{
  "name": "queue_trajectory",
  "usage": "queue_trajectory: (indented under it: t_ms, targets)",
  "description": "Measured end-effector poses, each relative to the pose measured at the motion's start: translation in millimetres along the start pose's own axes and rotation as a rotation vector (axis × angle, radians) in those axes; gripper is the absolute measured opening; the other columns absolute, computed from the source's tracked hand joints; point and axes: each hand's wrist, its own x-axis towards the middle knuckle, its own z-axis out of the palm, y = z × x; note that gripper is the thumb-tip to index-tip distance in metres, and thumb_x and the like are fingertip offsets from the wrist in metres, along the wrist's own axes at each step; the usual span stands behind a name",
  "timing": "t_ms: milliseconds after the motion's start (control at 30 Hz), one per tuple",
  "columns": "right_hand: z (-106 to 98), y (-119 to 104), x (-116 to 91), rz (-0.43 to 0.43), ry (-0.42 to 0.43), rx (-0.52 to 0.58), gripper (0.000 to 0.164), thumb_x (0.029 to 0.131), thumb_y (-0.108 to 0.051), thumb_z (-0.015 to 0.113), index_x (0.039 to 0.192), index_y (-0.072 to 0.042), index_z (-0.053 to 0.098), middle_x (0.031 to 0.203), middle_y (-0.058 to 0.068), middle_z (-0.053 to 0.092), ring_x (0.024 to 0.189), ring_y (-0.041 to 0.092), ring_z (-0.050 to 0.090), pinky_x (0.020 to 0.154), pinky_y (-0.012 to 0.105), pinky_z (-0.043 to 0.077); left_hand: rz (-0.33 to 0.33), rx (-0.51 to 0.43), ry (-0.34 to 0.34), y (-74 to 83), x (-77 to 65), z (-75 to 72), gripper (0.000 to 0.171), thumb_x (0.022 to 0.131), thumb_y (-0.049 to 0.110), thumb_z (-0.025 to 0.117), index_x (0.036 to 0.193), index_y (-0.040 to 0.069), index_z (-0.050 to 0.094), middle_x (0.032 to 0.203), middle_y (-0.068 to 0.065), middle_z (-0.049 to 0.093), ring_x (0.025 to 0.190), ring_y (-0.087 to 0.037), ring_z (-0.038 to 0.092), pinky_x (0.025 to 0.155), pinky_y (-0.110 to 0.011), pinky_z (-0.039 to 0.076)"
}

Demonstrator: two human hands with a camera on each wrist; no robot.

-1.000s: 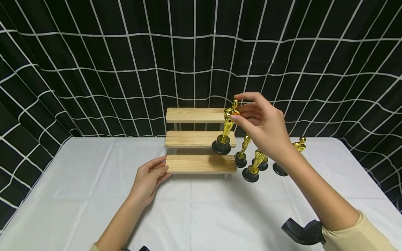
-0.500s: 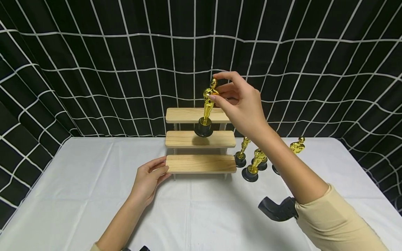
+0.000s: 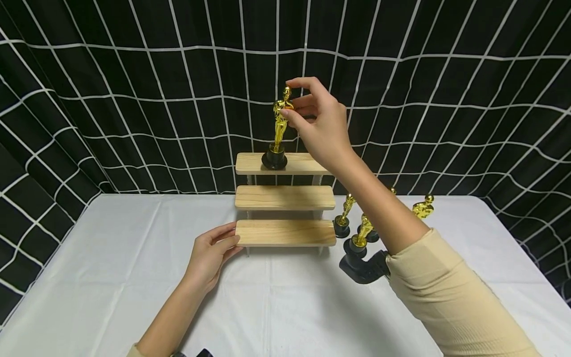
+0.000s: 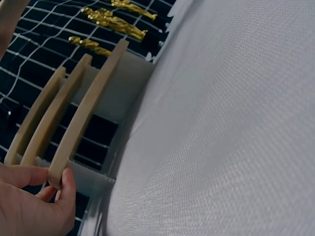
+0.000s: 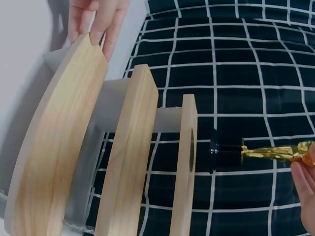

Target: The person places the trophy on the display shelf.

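Note:
A gold figure trophy (image 3: 280, 128) with a round black base is pinched at its upper body between the thumb and fingers of my right hand (image 3: 324, 124). It hangs over the left half of the top board (image 3: 308, 163) of a three-step wooden display stand. In the right wrist view, a gap shows between the trophy's dark base (image 5: 224, 155) and the top board (image 5: 184, 162), which carries its shadow. My left hand (image 3: 209, 260) grips the left end of the lowest board (image 3: 285, 233), thumb on one face and fingers on the other, as the left wrist view shows.
Several more gold trophies (image 3: 342, 225) stand on the white tablecloth (image 3: 285, 307) right of the stand, partly hidden behind my right forearm. A black curtain with white grid lines (image 3: 178, 99) hangs close behind the stand. Clear side panels (image 4: 130, 81) hold up the boards.
My right hand has carried the trophy up and left, from in front of the stand's right end to above the top board. The left hand keeps its grip in place.

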Motion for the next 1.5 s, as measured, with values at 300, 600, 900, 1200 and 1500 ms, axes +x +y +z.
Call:
queue_trajectory:
  t_ms: [300,600,900,1200,1500]
  targets:
    - [17.9,2.6,14.9,0.030,-0.028,-0.006,0.041,0.102,-0.006,0.071,0.141,-0.006,0.059,0.116,0.016,0.076,0.106,0.025,0.074,0.086,0.030,0.063,-0.007,-0.007,-0.001,0.2,0.3,-0.9,0.044,0.099,-0.012,0.058,0.142,-0.018,0.053,0.121,-0.020,0.060,0.089,-0.008,0.067,0.082,-0.018,0.064]
    - [30.0,11.9,18.1,0.069,-0.051,-0.008,0.043,0.103,-0.008,0.069,0.144,-0.008,0.057,0.120,0.017,0.074,0.110,0.027,0.072,0.095,0.038,0.062,-0.011,0.000,0.001,0.3,0.6,-1.3,0.044,0.099,-0.012,0.059,0.142,-0.017,0.054,0.123,-0.020,0.061,0.091,-0.008,0.067,0.082,-0.018,0.064]
    - [37.4,11.8,16.7,0.082,-0.063,-0.007,0.048,0.103,-0.009,0.069,0.148,-0.010,0.053,0.125,0.017,0.070,0.113,0.027,0.070,0.098,0.036,0.063,-0.012,-0.009,0.003,0.2,0.7,-1.7,0.044,0.099,-0.012,0.058,0.142,-0.018,0.054,0.122,-0.020,0.061,0.090,-0.008,0.067,0.081,-0.018,0.064]
    - [33.8,12.7,0.5,0.094,-0.024,0.024,0.058,0.101,-0.009,0.072,0.154,-0.010,0.047,0.141,0.017,0.061,0.122,0.028,0.068,0.103,0.035,0.062,-0.012,-0.010,0.002,-0.6,0.7,-1.7,0.043,0.099,-0.012,0.058,0.141,-0.018,0.054,0.120,-0.019,0.062,0.090,-0.008,0.067,0.082,-0.018,0.065]
    - [20.4,15.8,-29.4,0.065,0.010,0.113,0.055,0.102,-0.007,0.070,0.152,-0.005,0.048,0.136,0.022,0.063,0.119,0.032,0.068,0.104,0.045,0.061,-0.030,0.021,0.004,1.9,0.2,-0.5,0.044,0.100,-0.011,0.059,0.143,-0.017,0.053,0.126,-0.023,0.058,0.095,-0.011,0.067,0.084,-0.018,0.064]
